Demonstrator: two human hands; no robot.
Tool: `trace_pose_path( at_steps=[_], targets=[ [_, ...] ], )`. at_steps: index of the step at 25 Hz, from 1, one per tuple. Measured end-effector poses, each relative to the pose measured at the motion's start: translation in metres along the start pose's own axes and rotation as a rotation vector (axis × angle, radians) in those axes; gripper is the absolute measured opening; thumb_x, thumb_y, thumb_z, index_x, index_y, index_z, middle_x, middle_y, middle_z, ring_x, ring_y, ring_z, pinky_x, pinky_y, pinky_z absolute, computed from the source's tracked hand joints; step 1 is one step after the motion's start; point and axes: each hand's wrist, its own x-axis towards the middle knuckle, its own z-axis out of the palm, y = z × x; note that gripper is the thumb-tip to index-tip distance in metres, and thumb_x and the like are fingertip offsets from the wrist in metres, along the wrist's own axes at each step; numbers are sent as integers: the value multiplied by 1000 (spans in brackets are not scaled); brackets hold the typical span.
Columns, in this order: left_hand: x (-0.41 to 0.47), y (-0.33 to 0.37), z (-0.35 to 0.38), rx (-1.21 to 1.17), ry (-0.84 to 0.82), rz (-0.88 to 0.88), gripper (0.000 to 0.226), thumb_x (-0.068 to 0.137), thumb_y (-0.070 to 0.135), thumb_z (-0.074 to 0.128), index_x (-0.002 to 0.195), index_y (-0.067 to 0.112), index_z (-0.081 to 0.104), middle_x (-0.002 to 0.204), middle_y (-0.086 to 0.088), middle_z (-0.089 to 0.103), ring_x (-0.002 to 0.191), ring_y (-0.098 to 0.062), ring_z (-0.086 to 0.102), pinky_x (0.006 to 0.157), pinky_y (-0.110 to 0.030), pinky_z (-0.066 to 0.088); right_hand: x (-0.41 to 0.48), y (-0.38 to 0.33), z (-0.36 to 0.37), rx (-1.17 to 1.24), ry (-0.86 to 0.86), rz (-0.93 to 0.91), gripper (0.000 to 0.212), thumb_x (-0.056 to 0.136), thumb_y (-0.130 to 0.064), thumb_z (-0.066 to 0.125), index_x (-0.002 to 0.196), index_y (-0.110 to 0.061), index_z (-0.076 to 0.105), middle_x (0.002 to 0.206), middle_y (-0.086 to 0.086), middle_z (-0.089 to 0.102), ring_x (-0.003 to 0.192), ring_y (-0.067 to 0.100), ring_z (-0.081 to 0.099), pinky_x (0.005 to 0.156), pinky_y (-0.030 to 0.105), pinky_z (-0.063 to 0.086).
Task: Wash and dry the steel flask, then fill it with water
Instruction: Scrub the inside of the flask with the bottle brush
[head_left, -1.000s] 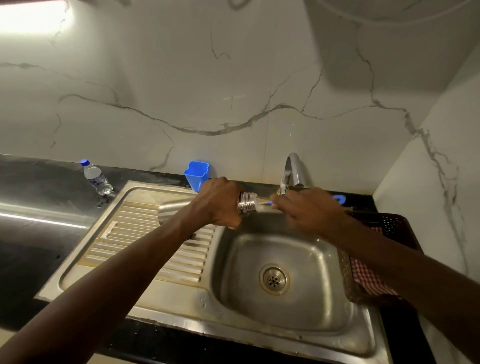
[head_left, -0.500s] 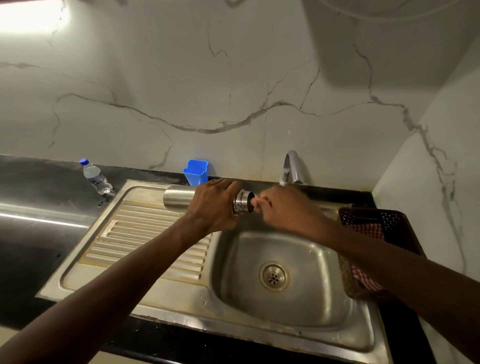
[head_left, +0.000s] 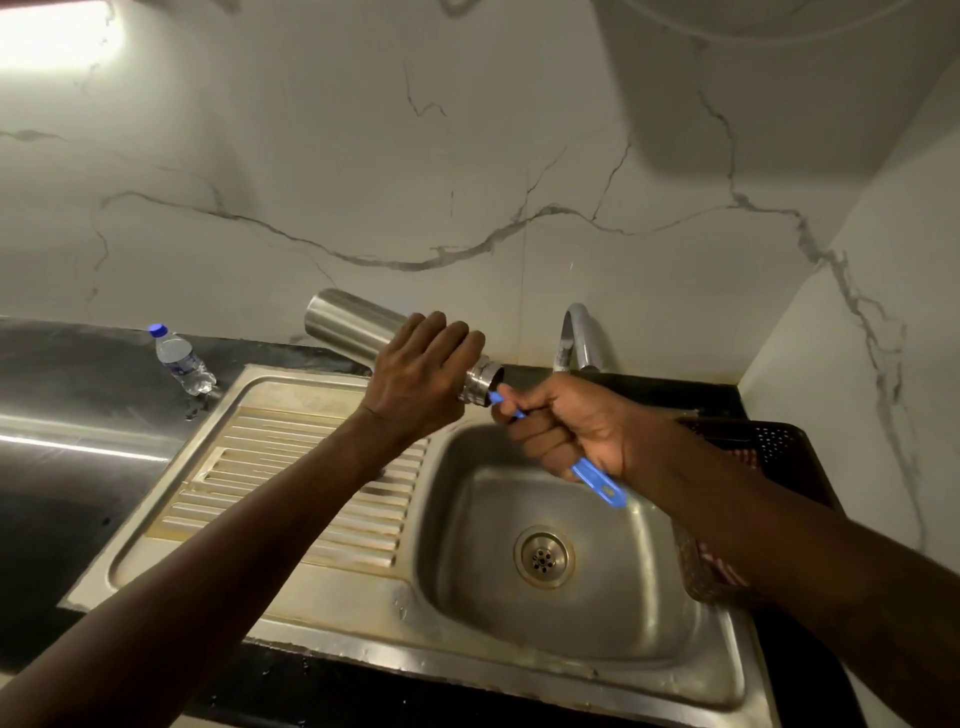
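L hand (head_left: 421, 376) is wrapped round the steel flask (head_left: 353, 327) just behind its threaded neck, fingers curled over the top in a firm hold. R hand (head_left: 566, 423) is fisted on a blue brush handle (head_left: 597, 480). The handle's upper end meets the flask mouth and the end w/ the hang-hole sticks out below the fist. Bristle end not seen, prob inside.

The flask is in the air over the sink's back edge, about where the drainboard (head_left: 311, 467) meets the basin (head_left: 613, 587). Its base is up toward the wall and its mouth points down-right at the basin.

Change vs 1 s and 0.5 s ago: the flask was lying roughly level and lower, and is now lifted w/ its base tipped up. More handle shows past the R fist than before. The blue holder at the back edge is now hidden behind the flask.

My read: still the inside-scrub stage, and the tilt lets whatever's inside run out into the basin. Rinse, dry and fill are all still ahead.

No stream visible from the tap (head_left: 574, 332) at the back edge. A plastic bottle (head_left: 182, 358) stands on the dark counter (head_left: 62, 457) beyond the sink's back-left corner. A dark basket (head_left: 779, 441) w/ a checked cloth (head_left: 727, 569) sits along the right edge.
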Motion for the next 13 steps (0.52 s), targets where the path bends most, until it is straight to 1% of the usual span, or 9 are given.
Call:
trace_pose_path(
  at_steps=[1, 2, 4, 5, 6, 8, 9, 11, 13],
  targets=[
    [2, -1, 0, 24, 36, 19, 21, 87, 13, 63, 103, 2, 70, 95, -14, 68, 84, -32, 62, 77, -44, 52, 0, -2, -1, -46, 2, 1, 27, 105, -32, 52, 92, -11, 63, 56, -7, 33, 40, 6, 29, 34, 19, 28],
    [1, -1, 1, 29, 46, 36, 21, 88, 13, 61, 103, 1, 70, 96, -15, 69, 84, -33, 63, 78, -45, 53, 4, -2, -2, -249, 68, -34, 30, 106, -38, 51, 103, -12, 65, 60, -5, 38, 44, 7, 32, 38, 20, 30],
    [-7, 2, 4, 15, 35, 53, 25, 95, 19, 54, 102, 1, 71, 95, -15, 70, 83, -32, 65, 76, -45, 53, 11, 0, 0, -983, 291, -261, 42, 105, -54, 46, 133, -24, 58, 84, 0, 61, 64, 9, 52, 57, 24, 45],
    [-13, 5, 7, -2, 15, 30, 32, 100, 24, 49, 101, 2, 71, 94, -13, 70, 81, -31, 64, 75, -43, 53, 17, 2, -3, -1315, 377, -443, 49, 104, -59, 42, 143, -31, 49, 105, 0, 67, 79, 10, 60, 71, 28, 51],
    [-18, 8, 10, -28, -14, -8, 37, 101, 31, 48, 103, 3, 71, 94, -11, 70, 80, -29, 64, 73, -41, 52, 22, 4, -10, -1566, 430, -591, 51, 103, -60, 40, 147, -32, 42, 114, 1, 68, 86, 10, 62, 79, 32, 53],
    [-23, 12, 12, -147, -116, -57, 40, 91, 41, 68, 113, 9, 70, 99, -6, 73, 83, -24, 66, 74, -39, 56, 20, 6, -22, -1826, 525, -763, 40, 106, -45, 43, 139, -23, 47, 92, -1, 62, 68, 8, 54, 71, 31, 50],
    [-19, 7, 7, -258, -242, -98, 54, 80, 46, 78, 123, 15, 66, 102, -1, 73, 84, -20, 67, 75, -38, 58, 18, 8, -25, -1938, 548, -802, 33, 105, -35, 46, 134, -19, 51, 82, -2, 58, 59, 8, 48, 65, 31, 48],
    [-8, -14, -4, -506, -637, -182, 83, 65, 55, 84, 138, 27, 55, 108, 9, 71, 87, -9, 69, 79, -26, 57, 15, 15, -39, -2102, 580, -841, 33, 100, -26, 55, 131, -15, 57, 74, -1, 61, 51, 12, 40, 52, 30, 42],
    [0, -33, -13, -636, -1020, -253, 77, 64, 47, 90, 131, 30, 57, 108, 12, 70, 90, -8, 70, 76, -18, 52, 13, 18, -58, -2220, 645, -1025, 33, 99, -28, 53, 126, -12, 62, 69, 1, 61, 46, 13, 36, 47, 26, 28]
  ],
)
